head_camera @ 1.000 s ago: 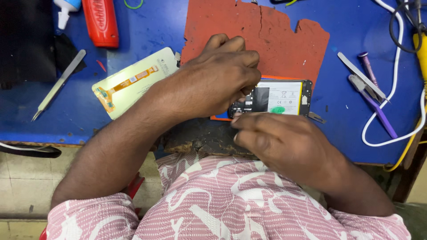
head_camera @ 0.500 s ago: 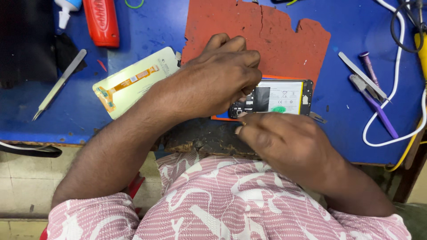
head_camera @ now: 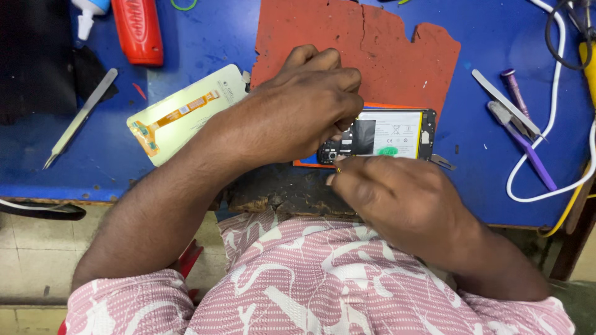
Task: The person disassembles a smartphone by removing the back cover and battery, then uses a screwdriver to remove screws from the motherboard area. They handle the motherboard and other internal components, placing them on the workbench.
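An opened phone (head_camera: pixel 397 133) with its back off lies on a red mat (head_camera: pixel 372 49), showing a white battery and a dark board. My left hand (head_camera: pixel 298 111) rests over the phone's left end, fingers curled down on it and holding it. My right hand (head_camera: pixel 397 198) is at the phone's near edge with thumb and fingers pinched together. A small brassy tip shows at the fingertips by the near left corner. What the fingers grip is mostly hidden. A grey metal piece (head_camera: pixel 442 162) sticks out at the phone's near right corner.
Left of the mat on the blue bench (head_camera: pixel 205 43) lie a pale display panel (head_camera: pixel 186 115) with an orange flex strip, metal tweezers (head_camera: pixel 81 118), a red tool (head_camera: pixel 138 28) and a white glue bottle (head_camera: pixel 87 15). At right: more tweezers (head_camera: pixel 506 102), purple tools (head_camera: pixel 528 155), a white cable (head_camera: pixel 559 93).
My right hand's fingertips have shifted slightly along the phone's near edge. My left hand has stayed on the phone.
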